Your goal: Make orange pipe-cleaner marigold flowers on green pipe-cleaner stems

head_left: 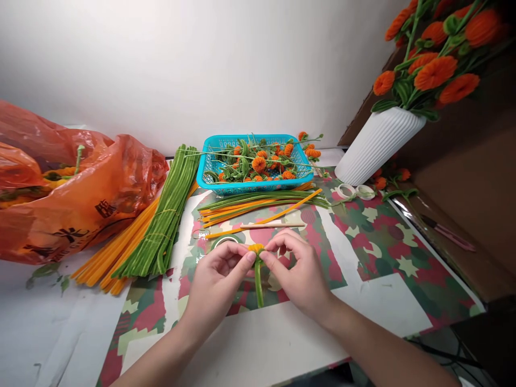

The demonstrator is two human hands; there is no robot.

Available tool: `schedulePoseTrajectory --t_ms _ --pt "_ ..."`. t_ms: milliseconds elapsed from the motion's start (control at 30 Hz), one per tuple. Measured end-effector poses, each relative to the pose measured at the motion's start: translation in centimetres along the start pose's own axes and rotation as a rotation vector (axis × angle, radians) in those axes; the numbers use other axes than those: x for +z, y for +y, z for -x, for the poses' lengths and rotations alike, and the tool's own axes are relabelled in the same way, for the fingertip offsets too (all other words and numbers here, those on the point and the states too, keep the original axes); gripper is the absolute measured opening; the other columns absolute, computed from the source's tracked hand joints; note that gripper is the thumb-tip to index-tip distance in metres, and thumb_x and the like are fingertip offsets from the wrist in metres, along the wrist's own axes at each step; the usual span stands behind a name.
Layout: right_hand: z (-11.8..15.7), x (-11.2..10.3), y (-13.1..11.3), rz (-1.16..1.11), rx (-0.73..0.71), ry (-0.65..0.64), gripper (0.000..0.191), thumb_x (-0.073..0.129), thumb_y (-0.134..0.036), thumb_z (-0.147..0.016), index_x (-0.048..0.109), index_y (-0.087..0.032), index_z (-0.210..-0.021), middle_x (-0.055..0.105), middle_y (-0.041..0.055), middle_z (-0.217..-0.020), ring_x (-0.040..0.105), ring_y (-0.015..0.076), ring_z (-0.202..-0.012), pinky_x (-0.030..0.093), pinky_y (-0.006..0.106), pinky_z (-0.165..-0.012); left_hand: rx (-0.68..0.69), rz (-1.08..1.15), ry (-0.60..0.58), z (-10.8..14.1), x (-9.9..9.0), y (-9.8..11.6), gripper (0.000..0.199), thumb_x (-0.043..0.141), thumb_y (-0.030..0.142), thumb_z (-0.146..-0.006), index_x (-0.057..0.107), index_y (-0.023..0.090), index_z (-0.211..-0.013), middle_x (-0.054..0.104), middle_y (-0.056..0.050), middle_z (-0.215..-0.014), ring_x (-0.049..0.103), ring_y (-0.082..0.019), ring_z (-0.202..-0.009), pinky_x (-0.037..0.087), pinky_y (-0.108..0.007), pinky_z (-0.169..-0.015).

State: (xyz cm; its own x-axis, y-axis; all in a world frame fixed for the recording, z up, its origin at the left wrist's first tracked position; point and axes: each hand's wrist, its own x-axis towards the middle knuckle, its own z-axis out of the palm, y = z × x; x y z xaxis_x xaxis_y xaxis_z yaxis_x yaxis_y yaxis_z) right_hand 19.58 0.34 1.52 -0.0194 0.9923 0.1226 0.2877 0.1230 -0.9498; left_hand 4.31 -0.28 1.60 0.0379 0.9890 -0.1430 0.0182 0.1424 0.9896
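Note:
Between my two hands, over the camouflage-patterned sheet (330,269), is a small flower (256,248) with an orange-yellow head and green pipe-cleaner stem hanging down. My left hand (221,274) pinches its left side between thumb and index finger. On the other side, the thumb and fingers of my right hand (296,269) close on it just under the head. Just beyond them lie a thin brown stick (273,226) and loose green and orange pipe cleaners (258,203). A roll of tape (226,242) is partly hidden behind my left hand.
A blue basket (256,186) of small orange flowers stands at the back. Bundled green stems (161,226) and an orange plastic bag (80,215) are at left. A white vase (379,145) of flowers, tape rolls (365,192) and a pink-handled tool (451,235) are at right.

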Motion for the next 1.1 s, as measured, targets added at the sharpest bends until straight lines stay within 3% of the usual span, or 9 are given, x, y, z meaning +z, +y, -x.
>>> schedulePoseTrajectory --t_ms 100,233,367,533,667,800,1100 --pt "-0.15 -0.01 0.2 -0.042 0.034 0.001 0.007 0.067 -0.021 -0.074 0.06 -0.019 -0.072 0.059 0.0012 -0.075 0.051 0.014 -0.071 0.041 0.023 -0.055 -0.157 0.154 -0.042 -0.14 -0.05 0.04 0.023 0.075 0.035 -0.075 0.062 0.016 -0.071 0.059 0.002 -0.069 0.061 -0.01 -0.064 0.054 -0.017 -0.055" --pt "-0.28 -0.37 0.36 -0.177 0.147 -0.035 0.015 0.061 -0.032 -0.081 0.059 -0.019 -0.074 0.057 -0.0001 -0.07 0.049 0.0129 -0.063 0.041 0.025 -0.057 -0.202 0.257 -0.041 -0.2 -0.17 -0.07 0.025 0.076 0.036 -0.074 0.059 0.017 -0.074 0.058 0.003 -0.072 0.062 -0.011 -0.068 0.053 -0.016 -0.054" --pt "0.04 -0.56 0.08 -0.067 0.032 -0.1 0.023 0.052 -0.032 -0.088 0.052 -0.019 -0.069 0.052 -0.0009 -0.066 0.047 0.0128 -0.063 0.036 0.025 -0.056 -0.119 0.256 0.021 -0.21 -0.13 -0.16 0.023 0.076 0.033 -0.074 0.06 0.022 -0.086 0.059 0.003 -0.085 0.063 -0.012 -0.074 0.057 -0.02 -0.059" --pt "0.39 -0.36 0.12 0.263 -0.162 -0.214 0.023 0.049 -0.024 -0.089 0.044 -0.019 -0.067 0.048 -0.0037 -0.064 0.043 0.0115 -0.063 0.032 0.029 -0.067 0.066 0.038 -0.067 -0.03 -0.41 -0.45 0.016 0.066 0.03 -0.083 0.068 0.024 -0.098 0.062 -0.003 -0.097 0.064 -0.016 -0.081 0.058 -0.026 -0.069" --pt "0.22 -0.42 0.48 0.299 -0.228 -0.261 0.027 0.044 -0.02 -0.091 0.039 -0.018 -0.064 0.045 -0.004 -0.061 0.043 0.0113 -0.062 0.029 0.03 -0.067 0.187 -0.062 -0.085 0.05 -0.63 -0.5 0.011 0.065 0.025 -0.084 0.071 0.023 -0.092 0.064 -0.005 -0.095 0.064 -0.017 -0.087 0.057 -0.024 -0.07" --pt "-0.04 -0.61 0.39 0.247 -0.291 -0.256 0.026 0.045 -0.019 -0.09 0.043 -0.019 -0.064 0.047 -0.0027 -0.062 0.045 0.0122 -0.063 0.031 0.029 -0.065 0.081 0.046 -0.114 0.16 -0.31 -0.2 0.009 0.065 0.028 -0.084 0.069 0.02 -0.085 0.066 -0.005 -0.092 0.066 -0.018 -0.079 0.059 -0.026 -0.063" --pt "-0.39 -0.84 0.31 0.254 -0.284 -0.221 0.025 0.049 -0.018 -0.088 0.046 -0.019 -0.063 0.048 -0.0027 -0.06 0.043 0.0127 -0.06 0.033 0.029 -0.063 -0.072 0.143 -0.071 0.09 -0.23 -0.16 0.016 0.068 0.035 -0.08 0.07 0.02 -0.084 0.069 -0.004 -0.09 0.068 -0.018 -0.079 0.06 -0.027 -0.066"
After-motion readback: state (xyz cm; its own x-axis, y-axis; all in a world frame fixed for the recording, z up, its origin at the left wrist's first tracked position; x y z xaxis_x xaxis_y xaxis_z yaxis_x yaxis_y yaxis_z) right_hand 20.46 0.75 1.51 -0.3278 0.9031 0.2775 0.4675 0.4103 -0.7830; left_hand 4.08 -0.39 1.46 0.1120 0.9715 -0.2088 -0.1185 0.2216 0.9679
